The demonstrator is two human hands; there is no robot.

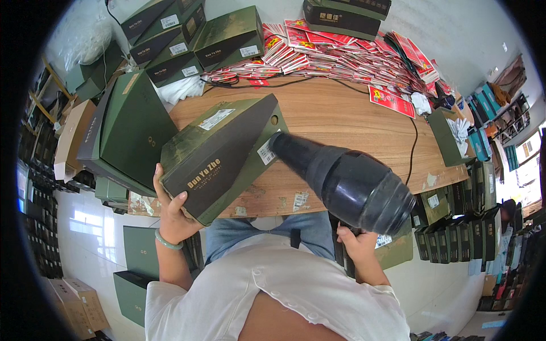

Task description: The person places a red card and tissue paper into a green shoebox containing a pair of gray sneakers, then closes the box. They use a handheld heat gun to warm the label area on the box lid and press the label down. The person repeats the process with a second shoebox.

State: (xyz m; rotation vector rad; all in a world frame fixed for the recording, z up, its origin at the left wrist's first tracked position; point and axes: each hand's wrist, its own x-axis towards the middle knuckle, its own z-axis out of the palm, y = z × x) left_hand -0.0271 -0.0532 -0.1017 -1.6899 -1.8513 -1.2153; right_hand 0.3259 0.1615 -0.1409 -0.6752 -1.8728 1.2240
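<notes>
My left hand grips the near left end of a green and dark-grey shoe box, tilted over the wooden table, its fingers on the box's edge. White labels show on its top and on its right end. In my right hand is the handle of a black hair dryer, mostly hidden under its body. The dryer's narrow nozzle points left, right at the white label on the box end; whether it touches I cannot tell.
Beyond the box, red and white cards lie heaped along the wooden table's back. Green shoe boxes are stacked at back left, and a large one stands close left. A black cable crosses the right side. More boxes line the floor.
</notes>
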